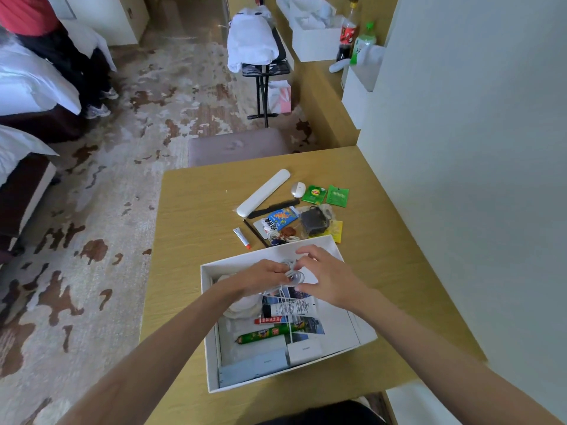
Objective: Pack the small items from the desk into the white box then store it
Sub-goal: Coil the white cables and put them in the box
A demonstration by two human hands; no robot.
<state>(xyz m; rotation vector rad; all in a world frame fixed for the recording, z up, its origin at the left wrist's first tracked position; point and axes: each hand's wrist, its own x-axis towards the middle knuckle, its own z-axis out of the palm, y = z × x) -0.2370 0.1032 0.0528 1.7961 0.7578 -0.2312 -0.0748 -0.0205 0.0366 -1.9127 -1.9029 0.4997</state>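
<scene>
An open white box (211, 357) sits on the wooden desk (190, 216) near its front edge. Both my hands are inside it at the far end. My left hand (260, 277) and my right hand (325, 271) pinch a coiled white cable (295, 273) between them. Under them lie photos, a white tube (288, 308), a red tube, a green sausage stick (267, 332) and small white cartons. Beyond the box the desk holds a white case (264, 191), a black comb, a pencil, a small tube (241, 237), snack packets, green tea bags (337, 196) and a black charger (314, 222).
A grey stool (236, 145) stands at the desk's far edge. A pale wall runs along the right. Farther back are a luggage rack with a white bag (251, 41), bottles on a counter, and beds on the left with a person standing near them.
</scene>
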